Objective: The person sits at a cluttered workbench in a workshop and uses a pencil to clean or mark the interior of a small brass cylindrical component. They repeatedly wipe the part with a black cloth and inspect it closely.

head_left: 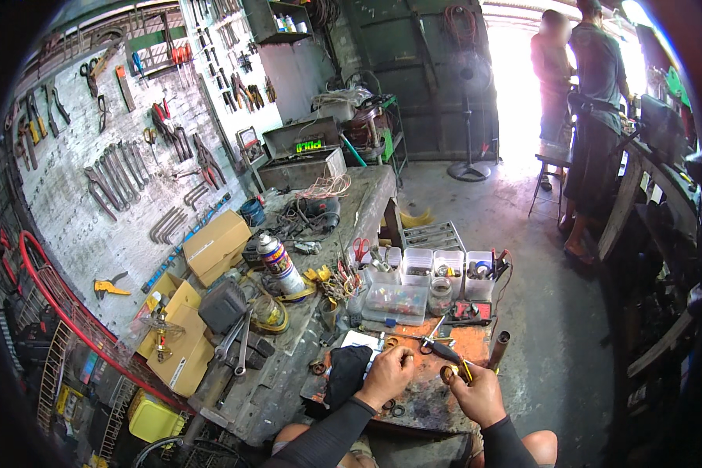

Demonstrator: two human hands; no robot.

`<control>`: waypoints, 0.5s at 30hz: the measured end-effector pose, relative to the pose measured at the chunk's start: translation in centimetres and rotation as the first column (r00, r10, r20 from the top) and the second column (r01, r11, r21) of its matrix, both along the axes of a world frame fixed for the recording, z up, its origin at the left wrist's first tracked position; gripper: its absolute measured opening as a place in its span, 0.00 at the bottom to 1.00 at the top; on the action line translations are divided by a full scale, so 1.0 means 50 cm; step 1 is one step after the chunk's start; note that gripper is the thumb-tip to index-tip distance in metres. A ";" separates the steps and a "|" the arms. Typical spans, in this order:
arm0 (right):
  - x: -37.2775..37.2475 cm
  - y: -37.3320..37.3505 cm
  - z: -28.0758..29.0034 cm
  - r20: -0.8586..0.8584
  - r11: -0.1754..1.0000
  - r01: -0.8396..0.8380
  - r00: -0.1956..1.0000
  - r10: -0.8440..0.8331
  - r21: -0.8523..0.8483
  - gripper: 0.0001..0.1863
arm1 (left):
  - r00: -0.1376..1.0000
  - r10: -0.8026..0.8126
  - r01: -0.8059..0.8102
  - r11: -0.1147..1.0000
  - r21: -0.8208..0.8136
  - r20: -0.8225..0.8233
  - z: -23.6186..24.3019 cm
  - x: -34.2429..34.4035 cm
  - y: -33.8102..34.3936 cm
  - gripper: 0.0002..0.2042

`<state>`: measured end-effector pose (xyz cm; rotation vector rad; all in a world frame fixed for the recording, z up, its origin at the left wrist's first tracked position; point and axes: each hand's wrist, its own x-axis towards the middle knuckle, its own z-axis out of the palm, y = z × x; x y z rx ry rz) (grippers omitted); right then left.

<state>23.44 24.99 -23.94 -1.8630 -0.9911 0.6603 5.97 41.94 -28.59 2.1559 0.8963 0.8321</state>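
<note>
My left hand (388,377) is closed above the orange work surface (423,368), its fingertips curled together; what they hold, if anything, cannot be made out. A black cloth (349,374) lies just left of it. Pinched in my right hand (480,396) is a thin yellow-and-black stick (466,370), its exact kind too small to tell. By the same thumb and fingers shows a small brownish ring-like piece (447,374). Beyond the hands lies a dark-handled screwdriver (440,350). Small dark rings (398,409) rest near my left wrist.
Clear plastic bins (417,265) of small parts and a lidded parts box (395,303) stand behind the work surface. A dark tube (499,348) stands upright at its right edge. On the left bench are a spray can (279,264) and cardboard box (215,246). Two people stand far right.
</note>
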 end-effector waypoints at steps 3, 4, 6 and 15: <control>-0.003 0.006 -0.010 0.040 0.999 -0.010 0.999 0.009 0.035 0.21 | 0.999 0.028 -0.028 0.999 -0.022 0.024 0.002 -0.004 0.003 0.08; -0.005 0.007 -0.010 0.032 0.999 -0.008 0.999 0.007 0.049 0.22 | 0.999 0.037 -0.037 0.999 -0.019 0.021 0.001 -0.006 0.004 0.08; -0.009 0.007 -0.008 0.019 0.997 -0.003 1.000 0.002 0.074 0.23 | 0.998 0.057 -0.057 0.998 -0.034 0.019 -0.002 -0.007 0.008 0.08; -0.002 0.005 -0.023 0.051 0.997 -0.063 0.997 0.061 0.049 0.24 | 0.992 0.091 -0.095 0.995 -0.042 -0.093 0.036 -0.009 0.000 0.14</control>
